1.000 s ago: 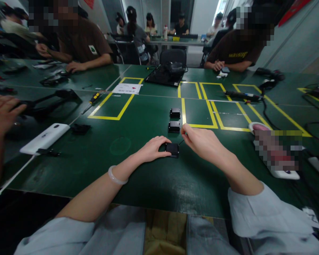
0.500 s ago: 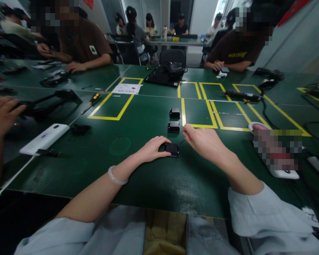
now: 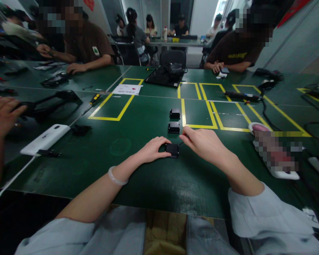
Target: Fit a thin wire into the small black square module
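My left hand [image 3: 154,150] grips a small black rectangular block [image 3: 172,150] lying on the green table, its thumb and fingers closed about the left side. My right hand [image 3: 205,141] is closed in a pinch on a thin dark rod [image 3: 180,143], probably a small tool. The rod reaches to the block's upper right corner; whether it sits in anything there I cannot tell. Beyond my hands, two similar black blocks, a nearer one [image 3: 173,127] and a farther one [image 3: 174,113], stand in a line.
At the left lie a white phone [image 3: 45,139], a yellow-and-black screwdriver [image 3: 95,99] and a co-worker's hand [image 3: 4,111]. Another phone [image 3: 275,156] lies at the right. Yellow tape rectangles [image 3: 199,126] mark the table [image 3: 138,187]. Two people sit across, beyond a black tray [image 3: 159,78].
My right hand has shifted slightly left and down, toward the block, with the rod in its fingers. My left hand stays in place on the block.
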A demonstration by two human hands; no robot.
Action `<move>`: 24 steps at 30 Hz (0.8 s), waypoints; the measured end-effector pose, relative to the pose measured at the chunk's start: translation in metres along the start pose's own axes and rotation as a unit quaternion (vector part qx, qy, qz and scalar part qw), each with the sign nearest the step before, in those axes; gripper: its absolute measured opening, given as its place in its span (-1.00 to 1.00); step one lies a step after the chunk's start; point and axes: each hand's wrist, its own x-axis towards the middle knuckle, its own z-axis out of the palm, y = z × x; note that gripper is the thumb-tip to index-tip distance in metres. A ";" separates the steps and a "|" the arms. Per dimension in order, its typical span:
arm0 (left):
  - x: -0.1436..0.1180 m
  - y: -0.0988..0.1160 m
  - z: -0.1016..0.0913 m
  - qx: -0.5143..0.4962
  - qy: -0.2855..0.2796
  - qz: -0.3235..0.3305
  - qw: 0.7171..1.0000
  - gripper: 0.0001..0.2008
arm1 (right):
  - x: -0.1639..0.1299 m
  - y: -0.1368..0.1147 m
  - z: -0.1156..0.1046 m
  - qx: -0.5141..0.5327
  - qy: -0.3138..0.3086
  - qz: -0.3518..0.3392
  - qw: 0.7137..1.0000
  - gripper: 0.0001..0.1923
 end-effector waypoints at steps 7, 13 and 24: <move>0.000 0.000 0.000 -0.001 -0.002 -0.005 1.000 -0.61 | 0.000 0.000 0.001 0.029 0.003 -0.001 1.000 -0.73; 0.001 0.002 -0.001 0.001 -0.006 -0.005 1.000 -0.61 | -0.001 0.003 0.004 0.052 0.026 -0.017 0.998 -0.80; 0.000 0.000 0.000 0.003 -0.003 -0.006 1.000 -0.60 | 0.001 0.002 0.003 0.050 0.011 -0.016 0.999 -0.77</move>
